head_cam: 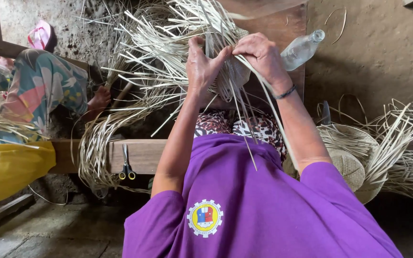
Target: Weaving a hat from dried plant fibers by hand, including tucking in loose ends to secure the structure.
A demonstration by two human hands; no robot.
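Observation:
A half-woven piece of pale straw (233, 76) with many loose strips fanning out sits in front of my chest. My left hand (201, 64) grips its left side, thumb up, fingers closed on the strips. My right hand (259, 52) pinches a few long strips at the top right of the woven part; those strips trail down over my purple shirt. A dark band circles my right wrist.
Scissors (126, 167) lie on a wooden plank (144, 153). A clear plastic bottle (302, 48) lies past my right hand. A finished straw hat (354, 162) and loose straw are at right. Another person in flowered clothes (44, 86) sits at left, beside a yellow sack (10, 172).

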